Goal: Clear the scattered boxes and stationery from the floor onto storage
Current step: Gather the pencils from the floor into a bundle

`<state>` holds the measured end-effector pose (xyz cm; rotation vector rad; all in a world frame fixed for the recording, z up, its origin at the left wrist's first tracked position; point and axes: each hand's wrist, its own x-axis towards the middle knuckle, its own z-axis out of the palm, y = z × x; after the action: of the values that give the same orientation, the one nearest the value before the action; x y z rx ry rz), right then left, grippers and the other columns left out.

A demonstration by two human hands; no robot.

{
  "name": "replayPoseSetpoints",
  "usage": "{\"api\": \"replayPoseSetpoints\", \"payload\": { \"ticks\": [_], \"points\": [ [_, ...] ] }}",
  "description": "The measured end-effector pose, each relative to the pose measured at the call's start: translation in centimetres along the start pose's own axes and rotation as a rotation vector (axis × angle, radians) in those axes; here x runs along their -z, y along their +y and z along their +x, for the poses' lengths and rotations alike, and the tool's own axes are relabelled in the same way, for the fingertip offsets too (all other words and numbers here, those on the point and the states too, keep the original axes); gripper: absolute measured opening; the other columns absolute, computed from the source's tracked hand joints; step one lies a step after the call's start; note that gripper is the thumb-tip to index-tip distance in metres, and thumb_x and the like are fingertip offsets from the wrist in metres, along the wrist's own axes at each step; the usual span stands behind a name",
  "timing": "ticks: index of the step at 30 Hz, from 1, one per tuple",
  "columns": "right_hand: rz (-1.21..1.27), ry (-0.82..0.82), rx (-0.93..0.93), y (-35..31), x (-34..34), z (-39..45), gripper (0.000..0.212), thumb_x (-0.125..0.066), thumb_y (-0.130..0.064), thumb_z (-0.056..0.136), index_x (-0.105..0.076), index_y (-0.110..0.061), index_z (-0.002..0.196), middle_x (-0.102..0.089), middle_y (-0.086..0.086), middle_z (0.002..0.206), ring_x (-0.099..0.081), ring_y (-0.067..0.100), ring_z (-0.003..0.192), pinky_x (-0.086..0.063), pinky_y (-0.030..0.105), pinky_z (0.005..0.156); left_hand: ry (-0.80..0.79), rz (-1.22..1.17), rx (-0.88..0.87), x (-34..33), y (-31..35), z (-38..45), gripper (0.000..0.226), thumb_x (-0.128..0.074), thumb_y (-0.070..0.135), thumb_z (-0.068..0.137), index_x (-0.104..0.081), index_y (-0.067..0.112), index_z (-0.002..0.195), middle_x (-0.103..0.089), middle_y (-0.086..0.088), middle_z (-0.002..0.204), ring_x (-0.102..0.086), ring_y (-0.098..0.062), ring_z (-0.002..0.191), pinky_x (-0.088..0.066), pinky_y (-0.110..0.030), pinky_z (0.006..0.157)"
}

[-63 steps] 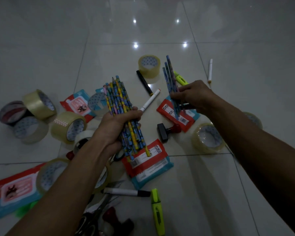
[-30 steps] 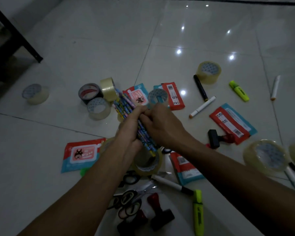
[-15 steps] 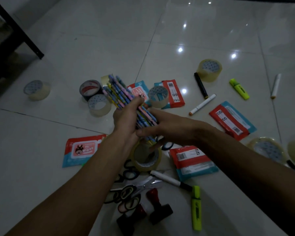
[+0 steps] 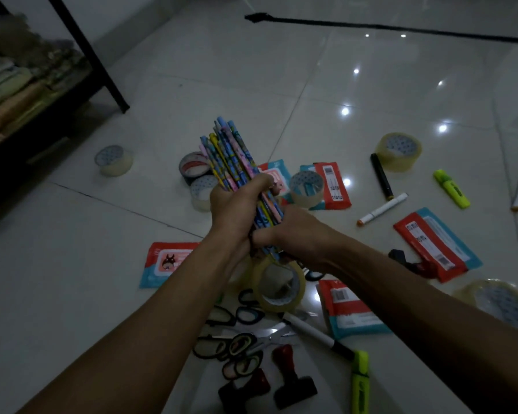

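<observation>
Head view: two hands, left hand (image 4: 237,204) and right hand (image 4: 296,231), one pencil bundle (image 4: 234,156).

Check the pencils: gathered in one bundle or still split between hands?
One bundle. The pencils stand fanned upward, left hand gripping mid-length, right hand wrapped round the lower ends.

This looks like a room in a home, dimly lit. The floor (image 4: 356,94) is of large glossy white tiles that reflect ceiling lights. At about ten o'clock stands a low dark shelf (image 4: 81,52) holding folded cloths (image 4: 9,82). Tape rolls (image 4: 399,150), markers (image 4: 383,209) and scissors (image 4: 240,345) lie scattered on the tiles.
</observation>
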<state>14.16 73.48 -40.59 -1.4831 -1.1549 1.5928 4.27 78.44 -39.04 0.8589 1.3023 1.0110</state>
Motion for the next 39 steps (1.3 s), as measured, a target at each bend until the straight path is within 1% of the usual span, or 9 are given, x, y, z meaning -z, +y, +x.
{"api": "replayPoseSetpoints", "payload": {
  "ticks": [4, 8, 11, 16, 21, 28, 31, 34, 39],
  "points": [
    [0.131, -0.104, 0.07, -1.4, -1.3, 0.8, 0.037, -0.077, -0.016, 0.079, -0.063, -0.006, 0.111, -0.073, 0.017, 0.097, -0.071, 0.035, 0.088, -0.056, 0.053, 0.079, 0.115, -0.039, -0.068, 1.8, 1.9, 0.6, 0.035, -0.079, 0.011, 0.074, -0.069, 0.0, 0.105, -0.074, -0.018, 0.088, -0.074, -0.029, 0.072, -0.062, -0.041, 0.065],
    [0.625, -0.142, 0.007, -1.6, -3.5, 0.9, 0.053, -0.052, -0.058, 0.092, -0.068, -0.019, 0.124, -0.069, 0.013, 0.125, -0.065, 0.037, 0.113, -0.044, 0.06, 0.105, 0.221, -0.104, -0.138, 3.4, 3.8, 0.9, 0.029, -0.079, 0.01, 0.07, -0.071, -0.003, 0.094, -0.074, -0.01, 0.076, -0.073, -0.025, 0.068, -0.063, -0.041, 0.067],
    [0.851, -0.051, -0.112, -1.7, -5.7, 1.2, 0.065, -0.036, -0.068, 0.095, -0.072, -0.02, 0.119, -0.071, 0.01, 0.123, -0.065, 0.033, 0.116, -0.05, 0.056, 0.098, 0.256, -0.096, -0.171, 4.1, 3.5, 0.9, 0.032, -0.081, 0.017, 0.064, -0.074, 0.001, 0.091, -0.076, -0.012, 0.083, -0.074, -0.027, 0.074, -0.063, -0.048, 0.071],
    [1.001, 0.095, -0.222, -2.5, -8.0, 1.4, 0.059, -0.033, -0.056, 0.102, -0.069, -0.014, 0.124, -0.071, 0.01, 0.121, -0.064, 0.03, 0.115, -0.055, 0.044, 0.082, 0.252, -0.065, -0.166, 4.6, 3.0, 0.3, 0.026, -0.081, 0.026, 0.061, -0.073, 0.012, 0.082, -0.075, -0.012, 0.081, -0.074, -0.029, 0.074, -0.063, -0.05, 0.072],
    [1.03, 0.168, -0.29, -3.6, -7.6, 3.2, 0.071, -0.048, -0.067, 0.087, -0.058, -0.015, 0.135, -0.068, 0.017, 0.125, -0.067, 0.037, 0.111, -0.052, 0.053, 0.097, 0.29, -0.165, -0.091, 5.2, 3.3, 0.6, 0.018, -0.084, 0.011, 0.073, -0.075, 0.013, 0.089, -0.076, -0.013, 0.088, -0.075, -0.03, 0.08, -0.062, -0.051, 0.077],
    [0.899, 0.057, -0.209, -8.3, -7.5, 2.6, 0.06, -0.047, -0.059, 0.096, -0.061, -0.012, 0.131, -0.072, 0.018, 0.116, -0.072, 0.032, 0.1, -0.058, 0.036, 0.072, 0.347, -0.239, -0.083, 5.7, 7.7, -0.4, 0.013, -0.082, 0.008, 0.074, -0.071, 0.01, 0.08, -0.074, -0.011, 0.078, -0.074, -0.028, 0.074, -0.063, -0.045, 0.071],
    [0.78, -0.004, -0.143, -13.1, -7.3, 1.2, 0.052, -0.051, -0.051, 0.092, -0.071, -0.009, 0.115, -0.074, 0.016, 0.112, -0.072, 0.03, 0.099, -0.057, 0.04, 0.086, 0.38, -0.265, -0.098, 6.0, 12.7, -2.1, 0.02, -0.085, 0.011, 0.061, -0.067, 0.01, 0.071, -0.07, -0.009, 0.068, -0.07, -0.025, 0.062, -0.061, -0.038, 0.06],
    [0.484, 0.12, -0.045, -19.9, -6.8, -0.4, 0.042, -0.053, -0.054, 0.093, -0.069, -0.018, 0.107, -0.073, 0.003, 0.111, -0.07, 0.021, 0.101, -0.052, 0.044, 0.094, 0.388, -0.232, -0.107, 6.3, 19.5, -3.8, 0.021, -0.084, 0.009, 0.074, -0.068, 0.005, 0.088, -0.073, -0.012, 0.08, -0.073, -0.025, 0.07, -0.062, -0.039, 0.066],
    [0.119, 0.006, 0.201, -35.7, -5.6, -5.8, 0.071, -0.066, -0.068, 0.08, -0.051, -0.031, 0.139, -0.063, -0.011, 0.13, -0.061, 0.004, 0.117, -0.048, 0.035, 0.103, 0.343, -0.049, -0.177, 7.1, 32.4, -9.1, 0.024, -0.08, 0.011, 0.081, -0.068, 0.009, 0.102, -0.074, -0.01, 0.086, -0.074, -0.019, 0.074, -0.061, -0.033, 0.064]
  ]
}}
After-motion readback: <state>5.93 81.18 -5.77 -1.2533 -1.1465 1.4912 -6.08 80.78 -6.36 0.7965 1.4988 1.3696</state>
